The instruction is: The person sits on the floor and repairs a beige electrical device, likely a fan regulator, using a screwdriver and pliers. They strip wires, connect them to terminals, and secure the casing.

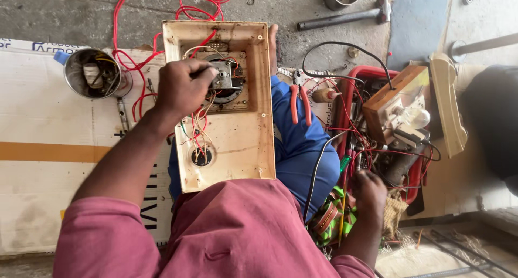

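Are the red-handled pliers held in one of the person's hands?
No, the red-handled pliers lie on the blue trouser leg, apart from both hands.

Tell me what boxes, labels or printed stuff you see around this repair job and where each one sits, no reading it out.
Flattened cardboard sheet: left, on the floor under the metal cup; white, orange stripe, blue and black print.
Printed cardboard piece: right of the beige casing, under the orange-handled pliers; pale, mostly hidden.
No screens or signs.

flattened white cardboard box with orange stripe, under the left arm
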